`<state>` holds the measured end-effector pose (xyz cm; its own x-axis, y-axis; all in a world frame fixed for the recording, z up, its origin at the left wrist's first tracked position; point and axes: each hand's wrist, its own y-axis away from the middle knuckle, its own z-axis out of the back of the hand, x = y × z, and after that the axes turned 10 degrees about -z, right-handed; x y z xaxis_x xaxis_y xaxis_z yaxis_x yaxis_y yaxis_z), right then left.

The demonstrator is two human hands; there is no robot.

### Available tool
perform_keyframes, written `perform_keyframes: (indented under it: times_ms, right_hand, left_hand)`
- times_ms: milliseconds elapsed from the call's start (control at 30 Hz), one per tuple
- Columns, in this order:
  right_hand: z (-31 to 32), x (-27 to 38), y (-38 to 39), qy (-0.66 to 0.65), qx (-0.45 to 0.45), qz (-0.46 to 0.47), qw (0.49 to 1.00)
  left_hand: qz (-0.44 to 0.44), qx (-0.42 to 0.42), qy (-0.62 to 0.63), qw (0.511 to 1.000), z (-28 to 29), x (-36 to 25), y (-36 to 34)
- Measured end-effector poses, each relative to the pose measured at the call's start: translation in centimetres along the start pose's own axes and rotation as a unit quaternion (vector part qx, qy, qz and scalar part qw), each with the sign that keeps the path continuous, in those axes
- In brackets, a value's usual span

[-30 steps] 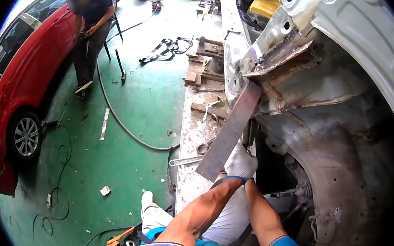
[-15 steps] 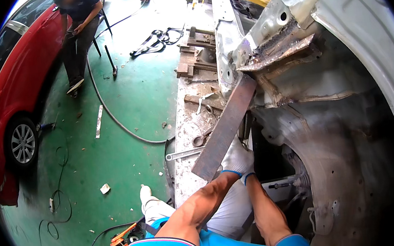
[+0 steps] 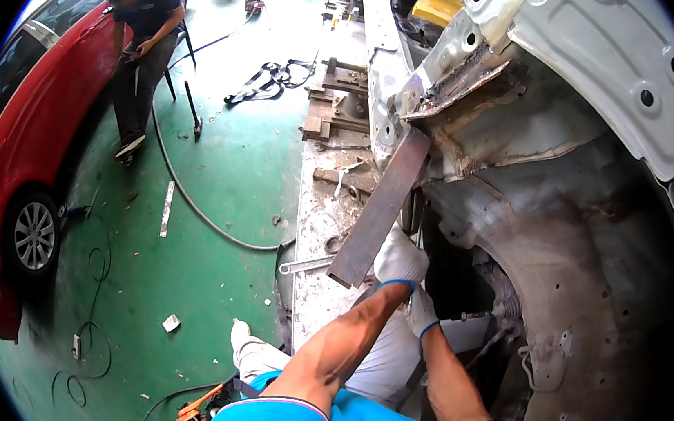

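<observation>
A long, flat rusty steel bar [image 3: 382, 206] slants from the edge of the bench up to the torn metal of a car body [image 3: 563, 285]. Just under its near end is my left hand [image 3: 401, 259], in a white knit glove with a blue cuff, its fingers curled round something the hand hides. My right hand [image 3: 422, 312], gloved the same way, sits closer to me below the left wrist. It looks closed, but what it grips is hidden. Upright metal pieces [image 3: 411, 212] show beside the bar, past the left hand.
On the bench rail [image 3: 313, 291] lie a wrench [image 3: 310, 265], a ring-ended bolt [image 3: 334, 244] and steel clamp blocks [image 3: 338, 103]. A hose [image 3: 198, 213] crosses the green floor. At far left a person [image 3: 143, 50] sits beside a red car [image 3: 57, 125]. An orange tool [image 3: 198, 410] lies near my left side.
My right hand has drawn back toward me, away from the left hand, which stays by the bar. The whole view has shifted slightly.
</observation>
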<state>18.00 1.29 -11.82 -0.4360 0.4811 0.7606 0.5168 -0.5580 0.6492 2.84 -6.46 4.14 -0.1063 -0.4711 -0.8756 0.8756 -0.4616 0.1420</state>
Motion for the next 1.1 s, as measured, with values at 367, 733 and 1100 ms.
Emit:
perform_keyframes:
  times_ms: [367, 733, 1100]
  right_hand:
    - [-2.2, -0.1, 0.0, -0.033, -0.135, -0.015, 0.990]
    - [-4.9, 7.6, 9.2, 0.043, -0.097, -0.146, 0.984]
    - [-4.2, 10.1, 11.8, 0.054, -0.145, -0.158, 0.975]
  left_hand:
    - [0.063, 0.003, 0.022, 0.998, 0.1, -1.4, -0.1]
    - [0.051, 0.042, 0.027, 0.997, 2.0, -1.6, 0.0]
    - [0.051, 0.008, 0.049, 0.997, 1.2, -1.9, 0.4]
